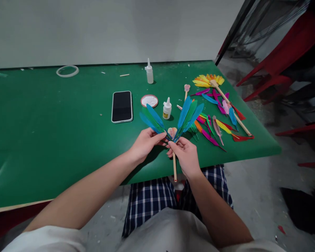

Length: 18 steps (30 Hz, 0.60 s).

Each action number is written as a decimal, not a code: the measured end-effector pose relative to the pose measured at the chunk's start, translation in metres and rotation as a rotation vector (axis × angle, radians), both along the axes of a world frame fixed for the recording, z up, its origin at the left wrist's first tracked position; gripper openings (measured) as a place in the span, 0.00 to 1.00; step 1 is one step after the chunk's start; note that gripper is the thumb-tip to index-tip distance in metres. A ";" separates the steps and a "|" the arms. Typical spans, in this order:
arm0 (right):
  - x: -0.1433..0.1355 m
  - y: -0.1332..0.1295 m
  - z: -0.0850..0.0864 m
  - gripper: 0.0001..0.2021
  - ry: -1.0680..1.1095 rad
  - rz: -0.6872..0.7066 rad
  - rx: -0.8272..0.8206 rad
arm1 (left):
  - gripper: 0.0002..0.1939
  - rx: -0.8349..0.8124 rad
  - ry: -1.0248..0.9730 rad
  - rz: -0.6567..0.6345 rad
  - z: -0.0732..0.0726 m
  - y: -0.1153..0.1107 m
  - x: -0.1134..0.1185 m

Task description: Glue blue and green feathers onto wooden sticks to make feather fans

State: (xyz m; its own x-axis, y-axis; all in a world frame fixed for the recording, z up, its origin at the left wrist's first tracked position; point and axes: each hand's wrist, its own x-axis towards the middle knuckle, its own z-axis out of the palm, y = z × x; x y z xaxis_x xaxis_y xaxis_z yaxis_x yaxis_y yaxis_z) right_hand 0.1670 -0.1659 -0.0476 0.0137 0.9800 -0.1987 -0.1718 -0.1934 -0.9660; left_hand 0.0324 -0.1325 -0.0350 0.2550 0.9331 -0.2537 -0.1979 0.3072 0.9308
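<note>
Two feather bunches [184, 112] abv L grip [146, 142] & R grip [187, 154], stick [174, 168] blw

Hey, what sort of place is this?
Perhaps a small craft workshop, going by the loose multicoloured feathers, the yellow-and-orange feather fan with a pale wooden handle, and the small white plastic bottle with a pointed nozzle.

This looks like a small craft workshop. Past the right hand [187, 155], two little squeeze bottles [167, 110] stand on a big green counter [68, 140]. Bright loose feathers [224, 126] lie to the right of that hand. Farther right are a red chair [290, 52] and a bare grey floor [252, 189] with little scraps [281, 230] on it.
</note>
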 end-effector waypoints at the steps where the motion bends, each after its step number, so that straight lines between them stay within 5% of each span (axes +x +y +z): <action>1: 0.000 0.000 0.000 0.07 0.000 0.000 -0.002 | 0.09 -0.001 0.002 0.005 0.000 0.000 0.000; 18: 0.000 0.000 0.003 0.08 -0.013 0.000 0.001 | 0.09 -0.010 -0.017 0.035 -0.002 0.000 0.002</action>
